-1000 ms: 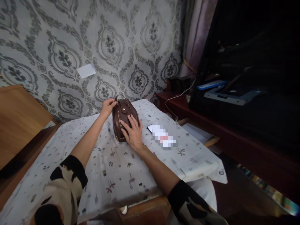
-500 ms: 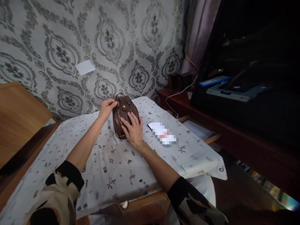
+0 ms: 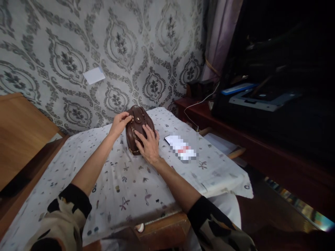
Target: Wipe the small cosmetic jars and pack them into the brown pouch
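Observation:
A small brown leather handbag (image 3: 138,120) with gold-toned zippers and a snap tab rests on the cloth-covered table. My left hand (image 3: 120,123) is at its far left side, thumb and forefinger pinched on a small gold zipper pull (image 3: 132,118). Over the near right part of the bag lies my right hand (image 3: 149,144), its fingers spread and pressed against the leather. Part of the bag's right side is hidden under that hand. To the right of the bag a phone (image 3: 180,148) lies flat, its lit screen blurred out.
A white patterned cloth (image 3: 125,188) covers the table, which stands against a wallpapered wall. Wooden furniture (image 3: 23,129) borders it on the left. On the right are a dark red cabinet (image 3: 201,113), a white cable (image 3: 200,103) and a large dark screen (image 3: 274,69).
My left hand has shifted slightly right and toward me along the zipper. The bag's top handle has dropped lower. My right hand stays in place on the bag.

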{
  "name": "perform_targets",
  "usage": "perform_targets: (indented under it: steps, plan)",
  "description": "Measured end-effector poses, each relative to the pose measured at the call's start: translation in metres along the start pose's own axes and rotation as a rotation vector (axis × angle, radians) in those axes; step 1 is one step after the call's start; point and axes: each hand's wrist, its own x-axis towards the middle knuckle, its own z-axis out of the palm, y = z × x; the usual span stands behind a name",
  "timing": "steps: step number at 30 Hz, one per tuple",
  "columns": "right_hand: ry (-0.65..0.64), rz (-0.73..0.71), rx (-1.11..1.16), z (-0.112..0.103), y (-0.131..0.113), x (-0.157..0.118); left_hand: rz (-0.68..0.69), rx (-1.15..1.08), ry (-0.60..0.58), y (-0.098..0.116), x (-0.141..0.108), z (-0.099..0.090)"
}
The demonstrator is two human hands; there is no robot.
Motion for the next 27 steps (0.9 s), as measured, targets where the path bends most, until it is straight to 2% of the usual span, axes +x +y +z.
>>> perform_targets:
  steps: [7,11,19,22,27]
  plan:
    - [0.128,0.158,0.068,-0.001,0.005,0.005,0.106,0.179,-0.034,0.015,0.021,0.009]
    - [0.157,0.189,0.139,0.001,0.008,0.006,0.156,0.312,-0.050,0.019,0.034,0.020]
    - [0.147,0.237,0.087,0.003,0.006,0.006,0.065,0.134,-0.049,0.017,0.045,0.033]
    - [0.124,0.261,0.069,0.005,0.005,0.006,0.075,0.129,-0.038,0.014,0.045,0.035]
    - [0.167,0.341,0.180,0.009,0.011,0.007,0.089,0.126,0.013,0.010,0.044,0.038]
